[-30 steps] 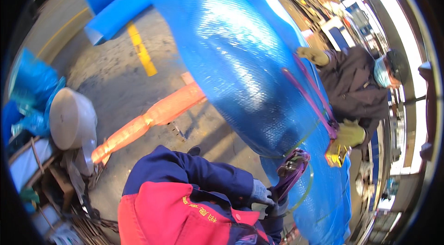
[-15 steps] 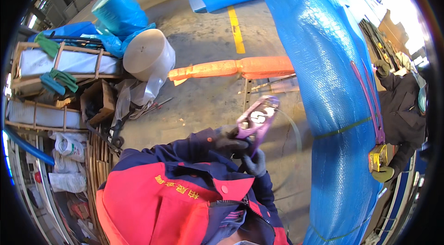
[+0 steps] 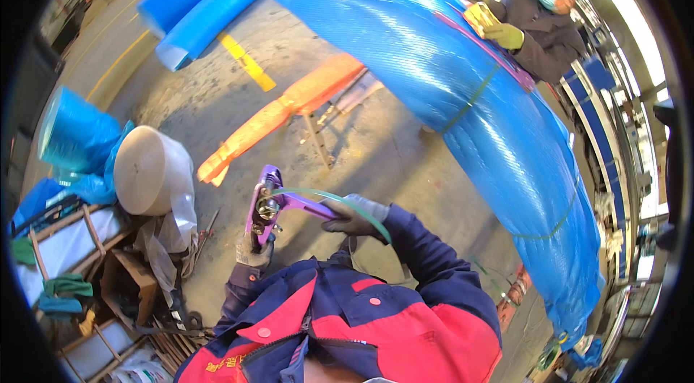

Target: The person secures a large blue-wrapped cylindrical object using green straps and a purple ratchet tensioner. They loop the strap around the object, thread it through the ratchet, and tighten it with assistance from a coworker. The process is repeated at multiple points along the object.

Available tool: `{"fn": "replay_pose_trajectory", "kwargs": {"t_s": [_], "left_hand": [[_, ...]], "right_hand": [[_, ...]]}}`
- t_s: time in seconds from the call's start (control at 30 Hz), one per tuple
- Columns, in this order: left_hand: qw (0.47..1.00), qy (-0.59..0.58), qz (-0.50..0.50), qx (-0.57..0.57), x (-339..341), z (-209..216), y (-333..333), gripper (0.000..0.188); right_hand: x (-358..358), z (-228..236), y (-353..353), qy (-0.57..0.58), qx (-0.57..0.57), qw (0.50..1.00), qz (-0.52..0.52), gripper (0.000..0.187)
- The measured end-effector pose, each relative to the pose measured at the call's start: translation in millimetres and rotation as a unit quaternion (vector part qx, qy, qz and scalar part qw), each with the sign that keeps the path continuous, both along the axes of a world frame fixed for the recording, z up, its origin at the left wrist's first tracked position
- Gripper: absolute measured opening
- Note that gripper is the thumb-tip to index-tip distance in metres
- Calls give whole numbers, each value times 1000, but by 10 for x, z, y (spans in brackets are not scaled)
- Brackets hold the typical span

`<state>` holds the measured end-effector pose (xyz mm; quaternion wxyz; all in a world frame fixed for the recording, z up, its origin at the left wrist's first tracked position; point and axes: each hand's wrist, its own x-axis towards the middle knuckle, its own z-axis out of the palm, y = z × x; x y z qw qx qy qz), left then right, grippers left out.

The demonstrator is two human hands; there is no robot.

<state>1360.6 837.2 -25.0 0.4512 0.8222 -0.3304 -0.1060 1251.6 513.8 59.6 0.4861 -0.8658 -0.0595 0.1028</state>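
A purple hand strapping tool point(image 3: 261, 199) with metal parts is held between my two gloved hands, above the floor and in front of my chest. My left hand point(image 3: 254, 251) is closed around the lower end of its body. My right hand point(image 3: 356, 215) grips the end of the long purple lever, which points to the right. A green plastic strap point(image 3: 374, 220) leaves the tool's head and curves over my right hand; where its free end lies is hard to see. Beyond is the long bundle in blue bubble wrap point(image 3: 434, 72), bound with green straps point(image 3: 470, 101).
An orange-wrapped bundle point(image 3: 289, 105) rests on a metal stand point(image 3: 316, 141). At the left stand a white wrap roll point(image 3: 155, 170), a blue roll point(image 3: 76, 130) and a cardboard box point(image 3: 129, 282). A co-worker point(image 3: 538, 32) in yellow gloves stands across the blue bundle, beside purple long-handled cutters point(image 3: 506, 65).
The view has turned, shifting the blue bundle across the top right. My hands have moved apart; the tool's lever now stands out to the right in my right hand.
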Motion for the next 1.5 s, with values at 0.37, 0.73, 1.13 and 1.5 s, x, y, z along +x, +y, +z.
{"fn": "replay_pose_trajectory", "kwargs": {"t_s": [0.37, 0.73, 1.13, 1.5], "left_hand": [[972, 160, 174, -17, 1800, 101, 2140, 27], [965, 83, 242, 56, 3172, 221, 2645, 49], [945, 65, 307, 91, 5022, 461, 2767, 50], [962, 139, 195, 134, 6563, 601, 2458, 43]], "right_hand": [[2109, -217, 2777, 115, 199, 973, -39, 34], [3925, -75, 3462, -78, 309, 935, -156, 68], [5754, -690, 4505, -137, 303, 939, -92, 54], [7465, -21, 2461, -29, -100, 994, 18, 46]]}}
